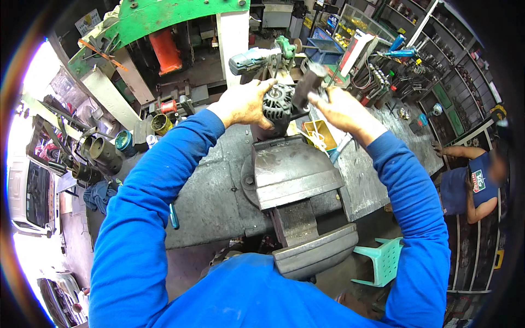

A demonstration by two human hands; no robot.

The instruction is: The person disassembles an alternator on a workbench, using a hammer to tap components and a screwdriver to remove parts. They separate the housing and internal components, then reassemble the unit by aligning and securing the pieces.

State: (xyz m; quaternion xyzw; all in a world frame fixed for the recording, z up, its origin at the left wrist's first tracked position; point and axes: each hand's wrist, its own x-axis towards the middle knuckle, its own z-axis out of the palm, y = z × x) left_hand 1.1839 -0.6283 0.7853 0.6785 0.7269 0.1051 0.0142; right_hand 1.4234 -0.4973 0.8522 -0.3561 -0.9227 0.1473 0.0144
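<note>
Alternator (277, 102) first: you have it just beyond the broad top of the vise (298, 169), over the far end. Why not between the jaws?

Your jaws gape, with only the slide bar showing between them, so they grip nothing there. Your left hand (247, 105) seems to do the steadying instead: its thumb and fingers curve wide around the housing's left side, holding it. Whether it also rests on the metal below, I cannot tell.

And your right hand?

Your right hand (342, 109) has its fingers closed on what looks like a hammer (309, 85), blurred, its dark block close beside the alternator's right side. You probably hold it near the head for control, though the blur hides the exact grip.

How do the surfaces compare?

Your alternator is round, grey metal, pierced by dark slots between ribs, with a hub at the middle. Your vise is heavier: smooth, worn steel on top, squared edges, a curved near jaw. The bench (202, 188) beneath is dark, scuffed and flat. Close by on your right, a yellow box (330, 134) keeps pale, thin pieces together, likely so they sit within reach.
</note>
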